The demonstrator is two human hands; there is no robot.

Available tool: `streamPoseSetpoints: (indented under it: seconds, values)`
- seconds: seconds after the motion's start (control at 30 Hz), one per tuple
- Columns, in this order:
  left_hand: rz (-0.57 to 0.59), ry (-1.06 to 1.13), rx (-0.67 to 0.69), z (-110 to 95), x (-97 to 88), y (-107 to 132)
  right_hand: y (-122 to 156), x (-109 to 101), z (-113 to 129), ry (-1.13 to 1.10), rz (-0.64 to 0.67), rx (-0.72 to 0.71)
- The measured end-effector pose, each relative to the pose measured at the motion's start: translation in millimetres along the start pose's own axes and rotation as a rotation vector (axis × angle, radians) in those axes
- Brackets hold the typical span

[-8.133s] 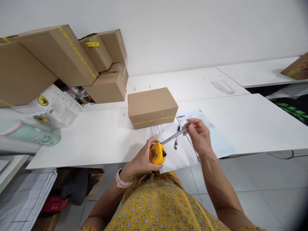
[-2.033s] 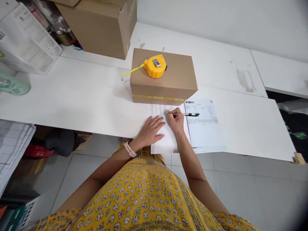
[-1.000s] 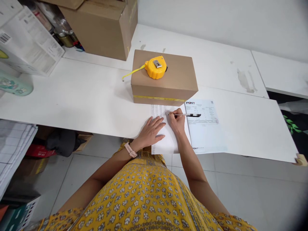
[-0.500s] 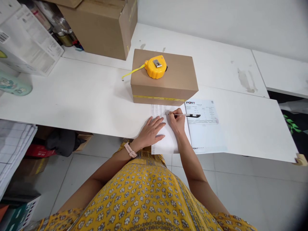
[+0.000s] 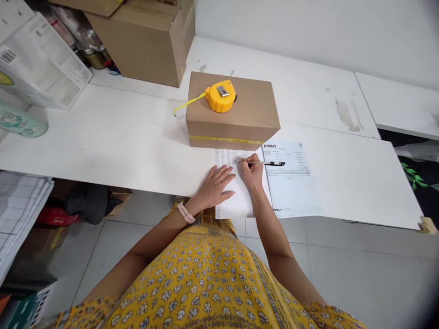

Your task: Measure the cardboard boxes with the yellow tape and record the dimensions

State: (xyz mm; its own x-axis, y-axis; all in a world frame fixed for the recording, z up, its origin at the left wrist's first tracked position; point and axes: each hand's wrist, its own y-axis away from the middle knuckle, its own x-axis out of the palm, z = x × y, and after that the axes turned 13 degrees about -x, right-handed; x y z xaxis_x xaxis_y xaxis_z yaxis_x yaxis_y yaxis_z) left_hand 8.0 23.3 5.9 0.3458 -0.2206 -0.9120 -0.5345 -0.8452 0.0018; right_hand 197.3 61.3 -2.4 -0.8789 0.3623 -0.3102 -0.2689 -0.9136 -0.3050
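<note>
The right hand (image 5: 252, 171) grips a pen (image 5: 273, 163), its tip at the paper (image 5: 241, 198) on the table (image 5: 137, 137). The left hand (image 5: 213, 186) lies flat and spread on the paper. Just beyond, a box (image 5: 238, 119) bears a tape measure (image 5: 220, 99).

The single view looked from head height, facing forward and steeply down, over the yellow floral-print garment (image 5: 212, 274) onto the white desk (image 5: 137, 151). It was fairly near, with the left hand (image 5: 213, 187) and right hand (image 5: 252, 173) around mid-frame and the white wall (image 5: 291, 34) along the top.
</note>
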Motion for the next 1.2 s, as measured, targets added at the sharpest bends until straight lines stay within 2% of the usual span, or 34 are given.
streamPoseSetpoints:
  seconds: [0.97, 1.07, 1.2]
  values:
    - [0.005, -0.005, 0.001, -0.3, -1.6, 0.1, 0.1, 0.8, -3.2, -0.013, 0.005, 0.001]
    - [0.003, -0.004, 0.002, 0.0, -0.7, 0.5, -0.5, 0.5, -1.8, -0.023, -0.048, -0.001]
    - [-0.003, -0.005, 0.002, 0.9, -0.1, 0.5, 2.1, -5.1, 2.3, 0.031, -0.256, -0.05]
